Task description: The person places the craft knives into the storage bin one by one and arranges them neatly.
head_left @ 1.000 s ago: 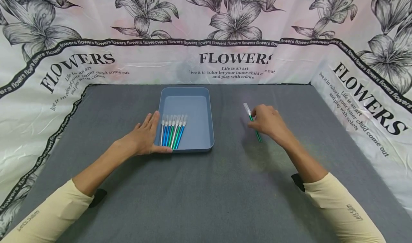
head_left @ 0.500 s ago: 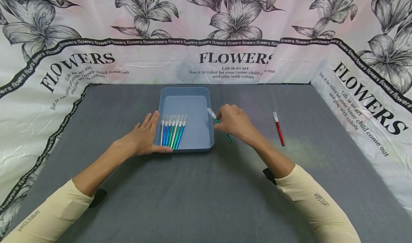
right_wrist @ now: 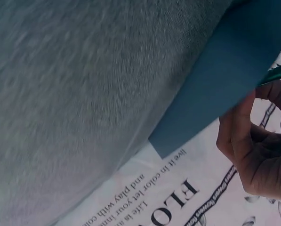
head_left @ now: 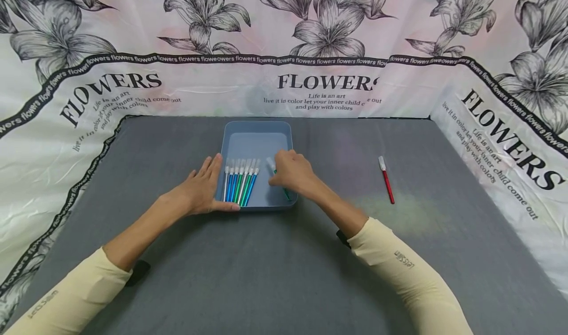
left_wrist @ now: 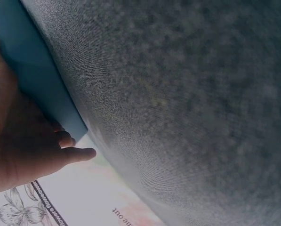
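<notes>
In the head view, my left hand (head_left: 200, 191) rests against the left side of a shallow blue-grey tray (head_left: 258, 141), fingers extended and thumb along the front rim. My right hand (head_left: 294, 171) is over the tray's right half and pinches a slim green pen-shaped tool (head_left: 287, 195) with a clear cap; the fingers hide its middle. The green shaft's rounded end (right_wrist: 277, 73) pokes past the fingers in the right wrist view. Several similar capped tools (head_left: 240, 183), with blue, green and silver shafts, lie side by side in the tray's left half.
One red capped tool (head_left: 387, 181) lies on the grey tabletop (head_left: 284, 266) right of the tray. A white cloth (head_left: 213, 91) printed with flowers and lettering stands around the back and sides.
My right hand has moved left with the green tool, from the right of the table to over the tray, uncovering the red tool. The left hand has stayed at the tray.
</notes>
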Available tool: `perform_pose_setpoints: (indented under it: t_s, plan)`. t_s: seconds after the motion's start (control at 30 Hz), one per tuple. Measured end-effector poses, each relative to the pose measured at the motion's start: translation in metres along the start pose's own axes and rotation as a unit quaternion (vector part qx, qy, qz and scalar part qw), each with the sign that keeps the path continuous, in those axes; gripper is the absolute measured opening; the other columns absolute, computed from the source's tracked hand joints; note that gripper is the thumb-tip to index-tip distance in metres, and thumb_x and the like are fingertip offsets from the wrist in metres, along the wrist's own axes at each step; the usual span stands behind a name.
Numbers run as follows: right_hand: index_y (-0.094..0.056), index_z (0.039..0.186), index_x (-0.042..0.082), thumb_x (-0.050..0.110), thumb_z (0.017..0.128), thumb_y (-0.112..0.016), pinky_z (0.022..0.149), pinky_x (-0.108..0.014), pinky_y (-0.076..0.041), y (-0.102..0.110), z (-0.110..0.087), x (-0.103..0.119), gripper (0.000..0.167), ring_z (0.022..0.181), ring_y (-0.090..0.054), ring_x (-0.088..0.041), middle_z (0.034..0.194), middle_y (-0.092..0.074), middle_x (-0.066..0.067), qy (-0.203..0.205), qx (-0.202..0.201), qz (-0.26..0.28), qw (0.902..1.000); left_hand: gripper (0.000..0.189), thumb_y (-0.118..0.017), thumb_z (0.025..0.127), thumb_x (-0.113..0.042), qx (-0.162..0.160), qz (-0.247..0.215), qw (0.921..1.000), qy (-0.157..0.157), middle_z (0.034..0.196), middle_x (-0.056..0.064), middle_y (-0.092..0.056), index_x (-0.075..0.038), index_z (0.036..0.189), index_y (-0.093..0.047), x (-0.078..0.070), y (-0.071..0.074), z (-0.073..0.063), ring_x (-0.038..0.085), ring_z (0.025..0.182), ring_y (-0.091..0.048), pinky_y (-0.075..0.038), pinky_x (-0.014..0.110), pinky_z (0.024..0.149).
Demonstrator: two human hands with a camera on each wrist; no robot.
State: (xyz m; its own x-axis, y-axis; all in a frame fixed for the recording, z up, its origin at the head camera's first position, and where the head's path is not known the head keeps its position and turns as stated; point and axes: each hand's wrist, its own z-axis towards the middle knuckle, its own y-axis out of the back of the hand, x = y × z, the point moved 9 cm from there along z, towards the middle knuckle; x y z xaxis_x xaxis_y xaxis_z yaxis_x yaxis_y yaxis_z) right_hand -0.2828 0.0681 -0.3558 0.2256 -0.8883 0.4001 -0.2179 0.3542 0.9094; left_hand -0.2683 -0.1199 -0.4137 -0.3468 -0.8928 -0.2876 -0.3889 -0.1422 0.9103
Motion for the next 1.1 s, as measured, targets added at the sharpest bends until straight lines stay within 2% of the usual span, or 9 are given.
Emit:
perform_pose_setpoints:
  t_s: [0.1,0.23,0.33,0.43,0.57,0.7,0.9,1.1]
  plan:
    - [-0.037,0.063,0.015,0.008,0.087,-0.076,0.050,-0.024,-0.026,-0.011,0.005,0.002,0.047,0.054,-0.027,-0.012,0.060,-0.026,0.002,-0.008,0.010,-0.013,0.9998,0.138,-0.066,0.085,-0.079,-0.001,0.000,1.0000,-0.001,0.175,0.024,0.012,0.002,0.165,0.012,0.001,-0.001,0.000,0.046,0.163,0.005,-0.015,0.072,0.126]
    - [-0.052,0.073,0.009,0.008,0.089,-0.076,0.050,-0.024,-0.036,-0.025,0.009,0.004,0.029,0.053,-0.047,-0.013,0.062,-0.047,-0.001,-0.015,0.037,-0.022,0.9990,0.138,-0.066,0.085,-0.078,-0.001,-0.001,1.0000,-0.001,0.175,0.024,0.012,0.002,0.165,0.012,0.001,-0.002,-0.001,0.046,0.163,0.005,-0.015,0.072,0.126]
    - [-0.057,0.077,0.006,0.004,0.090,-0.073,0.049,-0.024,-0.039,-0.030,0.011,0.005,0.020,0.050,-0.055,-0.015,0.061,-0.057,-0.004,-0.017,0.043,-0.020,0.9987,0.137,-0.065,0.086,-0.079,-0.002,0.001,1.0000,-0.003,0.175,0.023,0.012,0.002,0.165,0.013,0.000,-0.002,0.000,0.045,0.164,0.005,-0.015,0.072,0.126]
    - [-0.056,0.074,0.006,0.001,0.091,-0.070,0.048,-0.024,-0.041,-0.033,0.011,0.006,0.022,0.048,-0.060,-0.016,0.059,-0.059,-0.005,-0.015,0.047,-0.008,0.9988,0.137,-0.065,0.086,-0.079,-0.003,0.004,1.0000,-0.005,0.175,0.023,0.012,0.001,0.165,0.013,-0.001,-0.001,0.001,0.045,0.164,0.005,-0.015,0.072,0.126]
    - [-0.053,0.070,0.008,0.004,0.096,-0.069,0.049,-0.023,-0.046,-0.036,0.010,0.009,0.031,0.053,-0.070,-0.021,0.057,-0.058,-0.005,-0.006,0.064,0.017,0.9978,0.137,-0.065,0.086,-0.079,0.001,0.005,1.0000,-0.001,0.175,0.023,0.013,0.001,0.165,0.014,0.001,-0.001,0.001,0.045,0.164,0.006,-0.015,0.072,0.126]
    - [-0.058,0.071,0.004,0.010,0.100,-0.070,0.054,-0.025,-0.054,-0.038,0.009,0.010,0.032,0.060,-0.075,-0.022,0.059,-0.061,-0.008,-0.005,0.085,0.042,0.9955,0.137,-0.064,0.086,-0.079,0.004,0.006,1.0000,0.002,0.175,0.023,0.014,0.001,0.165,0.015,0.001,-0.001,0.001,0.045,0.164,0.006,-0.014,0.072,0.126]
    - [-0.075,0.089,-0.001,0.011,0.101,-0.069,0.063,-0.028,-0.062,-0.041,0.010,0.012,0.017,0.062,-0.074,-0.018,0.080,-0.075,-0.012,0.001,0.107,0.070,0.9918,0.137,-0.064,0.086,-0.079,0.001,0.008,1.0000,0.003,0.175,0.024,0.012,0.002,0.165,0.014,0.001,-0.001,0.001,0.045,0.163,0.005,-0.015,0.072,0.126]
    - [-0.078,0.091,-0.001,0.010,0.101,-0.068,0.068,-0.030,-0.062,-0.045,0.010,0.013,0.018,0.063,-0.075,-0.017,0.075,-0.075,-0.013,0.009,0.125,0.075,0.9893,0.136,-0.064,0.087,-0.078,0.004,0.006,1.0000,0.000,0.175,0.024,0.012,0.002,0.165,0.013,-0.001,0.000,-0.001,0.045,0.163,0.004,-0.016,0.072,0.126]
